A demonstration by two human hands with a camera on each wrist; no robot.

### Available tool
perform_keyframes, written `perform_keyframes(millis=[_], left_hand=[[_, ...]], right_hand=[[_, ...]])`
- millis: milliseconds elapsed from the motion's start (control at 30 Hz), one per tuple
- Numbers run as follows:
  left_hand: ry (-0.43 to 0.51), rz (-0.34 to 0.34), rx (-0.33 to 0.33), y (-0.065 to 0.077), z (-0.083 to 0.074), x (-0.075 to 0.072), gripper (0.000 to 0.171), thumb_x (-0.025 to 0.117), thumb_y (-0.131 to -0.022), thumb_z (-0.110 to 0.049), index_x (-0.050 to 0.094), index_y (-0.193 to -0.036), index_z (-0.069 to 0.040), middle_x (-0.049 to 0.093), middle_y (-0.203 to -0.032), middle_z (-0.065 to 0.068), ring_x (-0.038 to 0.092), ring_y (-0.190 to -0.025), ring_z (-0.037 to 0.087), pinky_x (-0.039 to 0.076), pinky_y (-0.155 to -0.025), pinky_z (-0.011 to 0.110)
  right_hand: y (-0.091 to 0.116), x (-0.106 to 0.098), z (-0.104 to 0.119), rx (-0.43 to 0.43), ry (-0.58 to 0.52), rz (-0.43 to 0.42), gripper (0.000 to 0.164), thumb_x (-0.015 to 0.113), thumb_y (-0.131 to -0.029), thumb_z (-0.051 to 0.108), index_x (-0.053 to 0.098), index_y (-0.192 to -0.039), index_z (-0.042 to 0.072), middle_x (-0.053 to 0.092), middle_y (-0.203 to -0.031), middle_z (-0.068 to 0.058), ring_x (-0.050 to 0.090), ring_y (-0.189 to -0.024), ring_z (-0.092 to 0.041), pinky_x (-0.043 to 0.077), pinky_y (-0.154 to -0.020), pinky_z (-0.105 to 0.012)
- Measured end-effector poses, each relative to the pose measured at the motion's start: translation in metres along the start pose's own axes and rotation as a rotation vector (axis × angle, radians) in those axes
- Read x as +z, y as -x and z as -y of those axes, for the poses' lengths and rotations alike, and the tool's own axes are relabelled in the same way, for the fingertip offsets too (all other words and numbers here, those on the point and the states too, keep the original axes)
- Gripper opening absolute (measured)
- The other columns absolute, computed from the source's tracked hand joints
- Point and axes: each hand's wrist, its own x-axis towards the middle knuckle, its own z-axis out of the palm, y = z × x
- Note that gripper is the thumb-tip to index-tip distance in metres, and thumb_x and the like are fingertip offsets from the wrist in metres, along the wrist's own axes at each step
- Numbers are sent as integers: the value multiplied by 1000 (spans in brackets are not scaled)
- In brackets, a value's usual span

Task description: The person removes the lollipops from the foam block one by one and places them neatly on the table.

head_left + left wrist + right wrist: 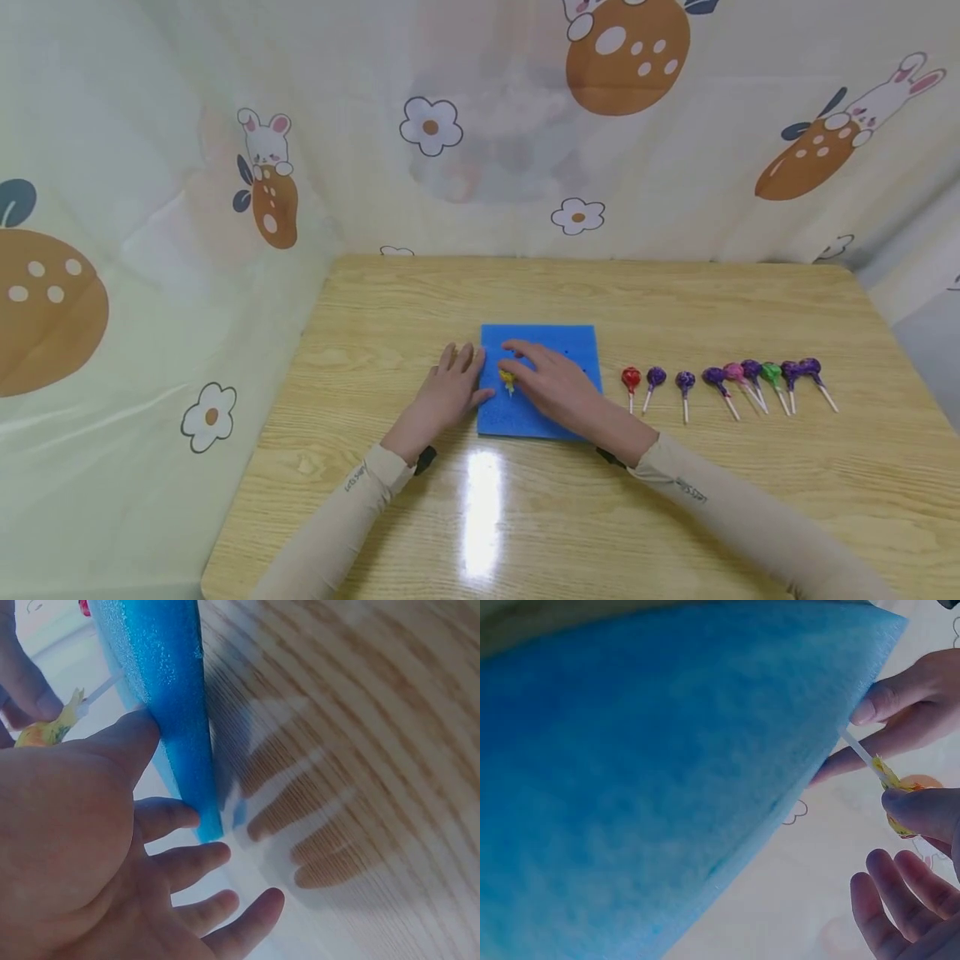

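A yellow-wrapped lollipop [507, 378] stands on its white stick at the blue foam block [510, 423]. My right hand [561, 390] reaches over the block and pinches the wrapped candy between thumb and forefinger; the other fingers are spread apart in the right wrist view. In that view the stick's lower end meets the foam surface. At the block's left edge, my left hand [447, 397] rests with extended fingers, and its thumb [135, 739] touches the foam. A few small dark holes show in the block's top.
Right of the block lies a row of several lollipops on the wooden table [390, 300], among them a red lollipop [631, 379], a green lollipop [771, 373] and a pink lollipop [734, 372]; the others are purple. A patterned curtain [495, 167] hangs behind the table.
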Motion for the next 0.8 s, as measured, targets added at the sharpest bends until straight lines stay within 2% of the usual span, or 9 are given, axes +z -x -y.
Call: perform_keyframes(millis=[200,400,467,700,800], left_hand=[[7,4,-7,0,0,0,72,42,-105,-51,23,-161,-11,23,-167,16,15,-154,43,37,-115,59],[7,2,-5,0,-1,-2,72,43,-104,-52,25,-161,-11,24,-166,17,16,-154,44,37,-115,59],[8,-1,-3,1,-1,-2,72,43,-104,-51,25,-160,-11,24,-166,17,17,-153,44,38,-115,59],[22,-1,-5,2,-2,-3,71,44,-104,-50,26,-160,-11,26,-165,18,17,-153,44,37,-115,60],[27,3,-7,2,-2,-3,71,44,-104,-50,26,-160,-11,26,-165,17,17,-153,44,37,-115,60]], right_hand=[[-4,-10,-1,8,-21,-3,41,73,-92,9,61,-130,14,58,-140,-14,68,-112,-26,59,-87,-42],[-5,-22,-10,10,-64,55,41,74,-91,9,64,-131,12,59,-139,-13,67,-113,-26,59,-88,-40],[-4,-24,-15,32,-106,89,38,72,-93,10,65,-131,10,58,-139,-13,66,-115,-27,59,-90,-40],[2,-28,-31,142,-360,212,35,68,-97,15,67,-130,7,57,-138,-15,57,-127,-30,52,-102,-49],[6,-28,-36,158,-422,240,33,69,-96,16,69,-127,7,58,-136,-16,57,-126,-31,53,-100,-49]])
